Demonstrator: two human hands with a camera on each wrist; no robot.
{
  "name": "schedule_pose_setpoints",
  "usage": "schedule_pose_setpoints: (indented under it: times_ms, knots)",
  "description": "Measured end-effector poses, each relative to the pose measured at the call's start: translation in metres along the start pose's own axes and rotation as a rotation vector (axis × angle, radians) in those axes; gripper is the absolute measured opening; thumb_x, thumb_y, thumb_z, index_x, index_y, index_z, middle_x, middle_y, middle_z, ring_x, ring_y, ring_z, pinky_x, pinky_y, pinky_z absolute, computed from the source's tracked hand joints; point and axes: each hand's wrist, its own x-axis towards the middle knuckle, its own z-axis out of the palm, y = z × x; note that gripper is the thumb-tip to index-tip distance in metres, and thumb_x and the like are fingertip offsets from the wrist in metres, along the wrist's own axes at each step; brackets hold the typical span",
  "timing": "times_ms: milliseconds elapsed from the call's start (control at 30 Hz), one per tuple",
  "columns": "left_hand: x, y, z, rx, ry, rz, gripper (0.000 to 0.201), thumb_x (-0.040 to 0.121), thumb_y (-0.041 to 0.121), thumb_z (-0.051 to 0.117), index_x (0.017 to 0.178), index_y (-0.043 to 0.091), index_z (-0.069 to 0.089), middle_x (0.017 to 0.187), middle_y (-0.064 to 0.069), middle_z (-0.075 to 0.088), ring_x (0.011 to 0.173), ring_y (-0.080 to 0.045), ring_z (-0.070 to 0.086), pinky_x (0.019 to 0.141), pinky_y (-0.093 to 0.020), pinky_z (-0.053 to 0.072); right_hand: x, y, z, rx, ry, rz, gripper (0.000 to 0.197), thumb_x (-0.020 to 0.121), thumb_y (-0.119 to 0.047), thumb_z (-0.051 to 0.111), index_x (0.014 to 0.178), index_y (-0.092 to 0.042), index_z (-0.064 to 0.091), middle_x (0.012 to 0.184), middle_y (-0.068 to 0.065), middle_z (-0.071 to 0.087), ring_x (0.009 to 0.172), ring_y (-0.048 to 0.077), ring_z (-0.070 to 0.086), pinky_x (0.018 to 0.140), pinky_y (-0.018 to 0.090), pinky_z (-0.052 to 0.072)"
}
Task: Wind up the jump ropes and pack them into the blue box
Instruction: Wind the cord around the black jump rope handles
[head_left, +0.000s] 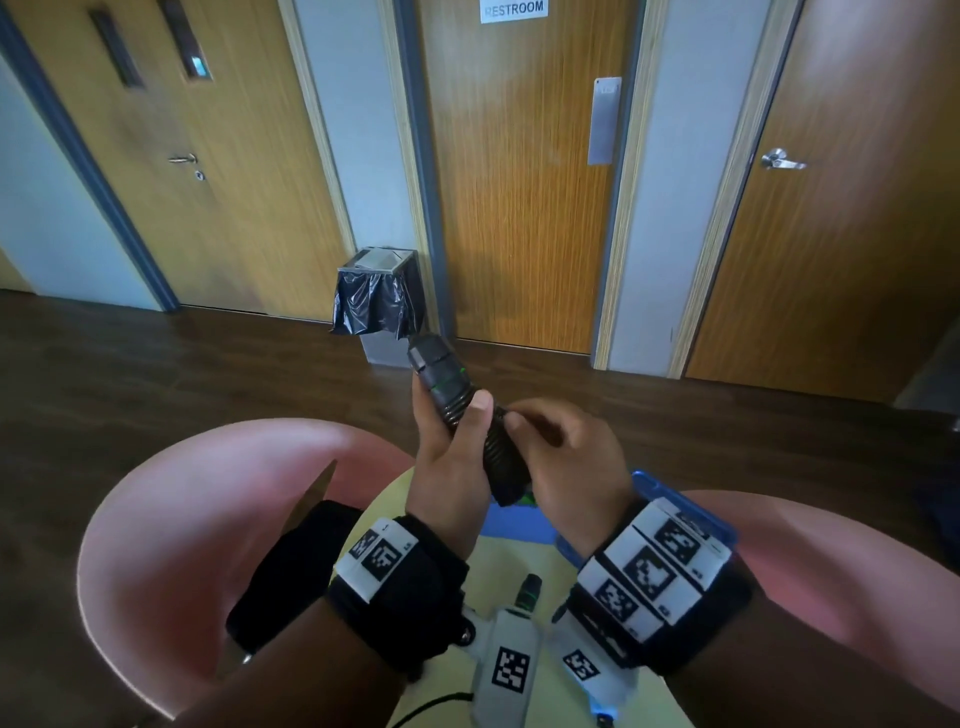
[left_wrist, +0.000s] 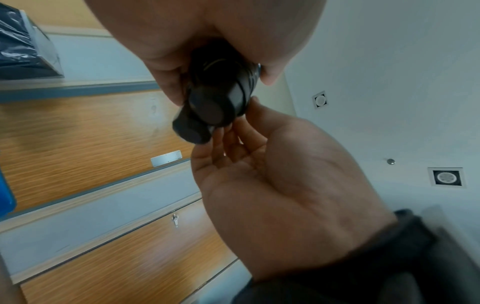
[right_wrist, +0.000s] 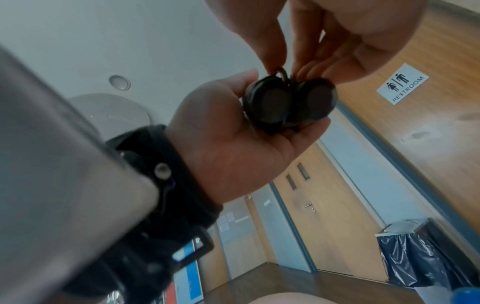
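Two black jump rope handles (head_left: 448, 387) lie side by side in my left hand (head_left: 444, 462), raised above the table. Black rope coils (head_left: 500, 444) wrap round their lower part. My right hand (head_left: 566, 457) pinches the rope against the handles. The right wrist view shows both round handle ends (right_wrist: 288, 100) in my left palm (right_wrist: 221, 139), with my right fingers (right_wrist: 275, 53) pinching a rope loop (right_wrist: 283, 74). From the left wrist, my left hand (left_wrist: 182, 41) grips the handles (left_wrist: 213, 107) and my right fingers (left_wrist: 233, 142) touch them. The blue box (head_left: 680, 506) sits under my right wrist.
Another black and green handle (head_left: 531, 590) lies on the pale yellow table (head_left: 511, 558) below my wrists. Pink chairs (head_left: 208, 499) (head_left: 841, 571) flank the table. A bin with a black bag (head_left: 376, 296) stands by the wooden restroom door (head_left: 519, 182).
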Motion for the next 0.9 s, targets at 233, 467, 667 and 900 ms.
schedule_pose_setpoints:
  times_ms: [233,467,667,900]
  knots:
    - [0.059,0.020,-0.050,-0.073,-0.049,-0.045,0.079,0.064,0.060,0.066,0.138,0.055,0.038,0.121,-0.008,0.065,0.110,-0.029,0.065,0.098,-0.056,0.051,0.030,-0.020,0.067,-0.110,0.088,-0.169,0.013,0.092,-0.010,0.064,0.089,-0.019,0.073,0.089,-0.009,0.068,0.085,-0.001,0.060,0.070,0.005,0.040]
    - [0.111,0.015,-0.095,-0.123,-0.121,-0.062,0.077,0.069,0.057,0.072,0.139,0.042,0.043,0.122,-0.014,0.063,0.116,-0.035,0.062,0.105,-0.062,0.042,0.053,-0.021,0.128,0.102,0.221,-0.030,0.009,0.088,-0.007,0.070,0.089,-0.012,0.078,0.086,-0.002,0.074,0.080,0.008,0.069,0.073,0.020,0.054]
    - [0.132,0.004,-0.109,-0.192,-0.186,-0.108,0.074,0.072,0.050,0.071,0.140,0.035,0.044,0.101,-0.003,0.065,0.105,-0.030,0.063,0.106,-0.062,0.041,0.064,-0.022,0.152,0.161,0.294,0.068,0.007,0.087,-0.007,0.071,0.083,-0.008,0.077,0.077,0.002,0.074,0.069,0.008,0.068,0.062,0.017,0.051]
    - [0.155,0.005,-0.113,-0.288,-0.346,-0.274,0.058,0.078,0.030,0.075,0.130,0.024,0.051,0.110,-0.024,0.059,0.110,-0.044,0.062,0.098,-0.065,0.046,0.084,-0.018,0.153,-0.103,0.195,0.120,0.009,0.091,-0.023,0.067,0.088,-0.015,0.065,0.084,0.000,0.068,0.077,0.006,0.063,0.071,0.021,0.052]
